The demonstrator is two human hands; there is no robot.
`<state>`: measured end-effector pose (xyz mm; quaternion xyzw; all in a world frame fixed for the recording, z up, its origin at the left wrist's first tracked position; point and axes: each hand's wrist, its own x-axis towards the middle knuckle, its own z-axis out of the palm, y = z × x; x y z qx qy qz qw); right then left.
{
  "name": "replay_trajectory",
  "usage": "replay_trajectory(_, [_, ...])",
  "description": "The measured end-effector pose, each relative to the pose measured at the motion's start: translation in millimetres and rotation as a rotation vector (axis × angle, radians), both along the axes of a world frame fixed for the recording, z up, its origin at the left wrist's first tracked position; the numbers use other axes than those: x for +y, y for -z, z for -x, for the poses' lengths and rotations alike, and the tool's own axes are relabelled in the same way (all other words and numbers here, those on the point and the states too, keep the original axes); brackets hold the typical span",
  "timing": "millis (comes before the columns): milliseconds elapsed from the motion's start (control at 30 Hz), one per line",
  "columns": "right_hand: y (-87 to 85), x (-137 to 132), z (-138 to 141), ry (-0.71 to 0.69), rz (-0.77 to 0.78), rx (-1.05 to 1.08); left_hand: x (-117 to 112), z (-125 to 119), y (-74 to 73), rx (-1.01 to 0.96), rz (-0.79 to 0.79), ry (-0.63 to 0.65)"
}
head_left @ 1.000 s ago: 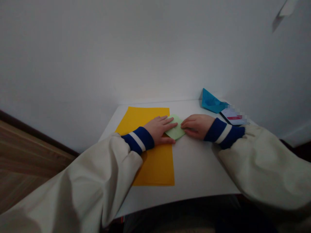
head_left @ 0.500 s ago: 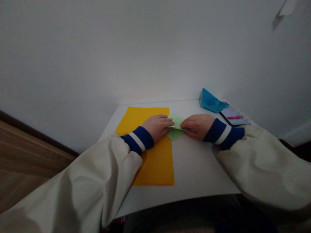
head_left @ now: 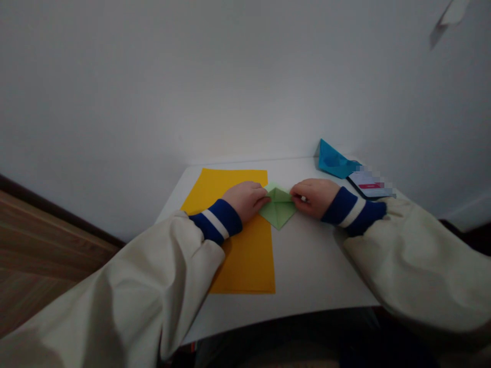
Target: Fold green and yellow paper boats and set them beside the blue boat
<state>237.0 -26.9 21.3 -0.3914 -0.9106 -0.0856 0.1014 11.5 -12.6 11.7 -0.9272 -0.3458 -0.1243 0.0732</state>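
Note:
A light green folded paper (head_left: 278, 212) lies between my hands, diamond-shaped, with creases running through its middle. Its left corner is pinched by my left hand (head_left: 246, 200), whose fingers are closed on the edge. My right hand (head_left: 313, 198) grips the right corner between thumb and fingers. Under my left hand and the paper's left part is a yellow sheet (head_left: 249, 260), or a thin stack of such sheets. The corners of the green paper are hidden by my fingers.
On the white table (head_left: 314, 271), a blue folded paper boat (head_left: 333, 161) stands at the back right. Beside it lies a phone (head_left: 368, 185) with a lit screen, partly blurred. A grey wall (head_left: 245, 76) rises behind the table; wooden furniture (head_left: 49, 255) is at the left.
My hands have moved slightly apart, and the green paper has spread from a narrower, raised fold into a wider diamond. The yellow sheet, blue boat and phone have stayed put.

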Motion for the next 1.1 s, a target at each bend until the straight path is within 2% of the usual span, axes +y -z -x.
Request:
replay_trajectory(233, [0.8, 4, -4, 0.030, 0.095, -0.024, 1, 0, 0.9, 0.017, 0.045, -0.049])
replay_trajectory(600, [-2.9, 10, -11, 0.285, 0.349, -0.007, 2, 2, 4.9, 0.008, 0.099, -0.096])
replay_trajectory(933, [-0.2, 14, -15, 0.288, 0.382, -0.025, 3, 1, 6.2, -0.011, 0.154, -0.130])
replay_trajectory(1100, [-2.4, 15, -19, 0.260, 0.424, 0.002, 5, 2, 7.8, -0.025, 0.159, -0.095])
